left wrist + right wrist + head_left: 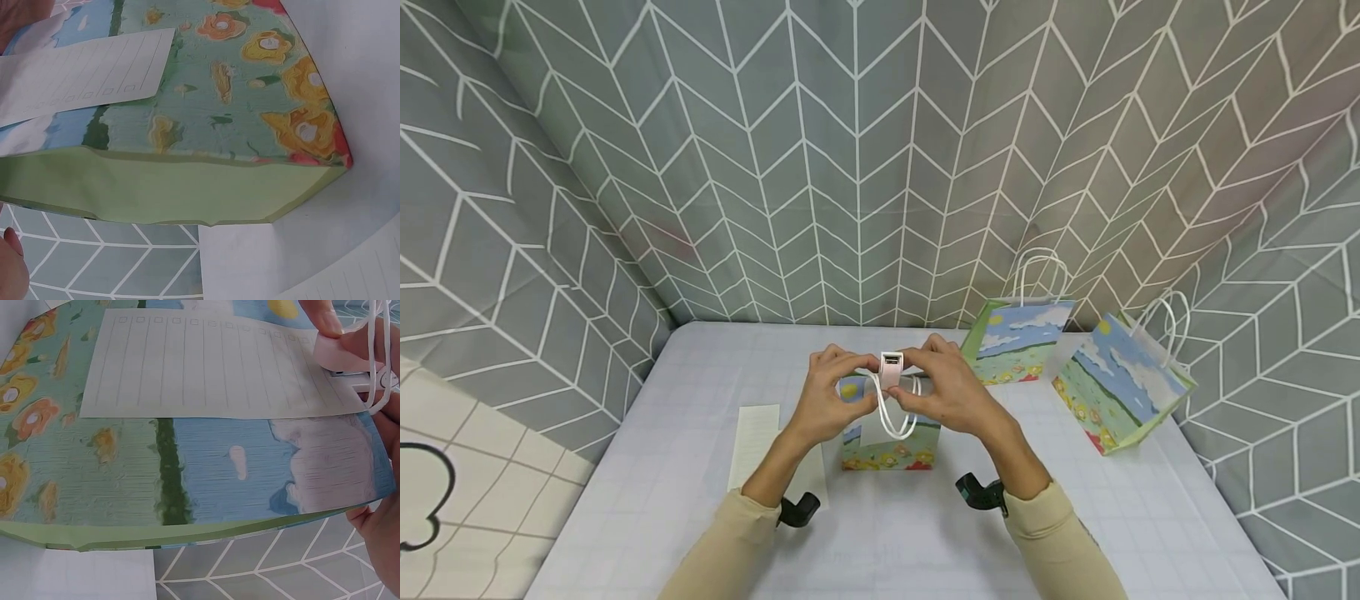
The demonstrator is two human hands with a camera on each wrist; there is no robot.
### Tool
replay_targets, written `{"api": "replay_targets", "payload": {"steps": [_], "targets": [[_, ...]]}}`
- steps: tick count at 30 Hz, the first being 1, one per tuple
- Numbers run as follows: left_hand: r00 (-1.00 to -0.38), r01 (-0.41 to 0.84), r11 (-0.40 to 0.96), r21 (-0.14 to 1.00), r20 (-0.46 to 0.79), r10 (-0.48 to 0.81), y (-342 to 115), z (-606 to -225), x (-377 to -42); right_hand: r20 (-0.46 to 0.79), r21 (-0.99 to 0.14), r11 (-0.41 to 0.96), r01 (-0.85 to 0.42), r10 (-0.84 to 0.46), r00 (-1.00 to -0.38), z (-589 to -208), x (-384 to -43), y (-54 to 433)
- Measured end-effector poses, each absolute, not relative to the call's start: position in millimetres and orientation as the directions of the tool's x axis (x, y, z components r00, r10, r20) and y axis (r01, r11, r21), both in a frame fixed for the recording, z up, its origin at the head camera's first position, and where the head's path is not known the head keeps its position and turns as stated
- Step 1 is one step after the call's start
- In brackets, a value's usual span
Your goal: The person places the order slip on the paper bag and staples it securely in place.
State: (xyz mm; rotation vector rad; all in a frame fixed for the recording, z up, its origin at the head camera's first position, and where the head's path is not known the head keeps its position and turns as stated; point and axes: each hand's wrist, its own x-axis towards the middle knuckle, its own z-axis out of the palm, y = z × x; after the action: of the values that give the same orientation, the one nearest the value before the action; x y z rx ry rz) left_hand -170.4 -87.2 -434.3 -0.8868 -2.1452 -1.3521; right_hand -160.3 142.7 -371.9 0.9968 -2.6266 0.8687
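Note:
Both hands meet at the top edge of a paper gift bag (887, 458) with a painted sky and flower print. Between them is a small pink and white stapler (891, 371), its end facing up. My left hand (827, 396) grips it from the left, thumb and forefinger bent; my right hand (955, 392) grips it from the right. White cord handles (897, 429) hang down over the bag's front. A lined note sheet (212, 369) with small checkboxes lies against the front, its upper end at the stapler's metal jaw. Fingers behind the bag are mostly hidden.
Two matching gift bags, one upright (1022, 333) and one tilted (1123, 383), stand at the right of the white-covered table (880, 550). Paper sheets (756, 433) lie at the left, partly under my left forearm. A patterned curtain (850, 167) encloses the back and sides.

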Motion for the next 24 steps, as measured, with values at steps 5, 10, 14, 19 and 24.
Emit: {"api": "replay_targets", "payload": {"steps": [5,10,14,19,24], "targets": [[-0.695,0.719,0.305,0.625,0.661,0.282,-87.0,-434.1,-170.2,0.381,-0.451,0.602,-0.659,-0.538,-0.752,-372.9,-160.5,142.7],[-0.709,0.705,0.305,0.64,0.646,0.284,-87.4,-433.7,-169.9,0.373,-0.459,0.603,-0.653,-0.537,-0.757,-372.8,-160.8,142.9],[-0.711,0.703,0.307,0.642,0.642,0.287,-87.9,-435.0,-170.3,0.369,-0.466,0.598,-0.652,-0.538,-0.758,-373.4,-161.1,143.1],[-0.709,0.705,0.302,0.642,0.645,0.284,-87.7,-436.1,-169.4,0.373,-0.474,0.587,-0.656,-0.541,-0.754,-375.0,-161.7,143.4],[-0.716,0.698,0.292,0.654,0.645,0.267,-85.5,-436.1,-169.0,0.382,-0.473,0.588,-0.657,-0.535,-0.754,-376.0,-162.5,144.1]]}}
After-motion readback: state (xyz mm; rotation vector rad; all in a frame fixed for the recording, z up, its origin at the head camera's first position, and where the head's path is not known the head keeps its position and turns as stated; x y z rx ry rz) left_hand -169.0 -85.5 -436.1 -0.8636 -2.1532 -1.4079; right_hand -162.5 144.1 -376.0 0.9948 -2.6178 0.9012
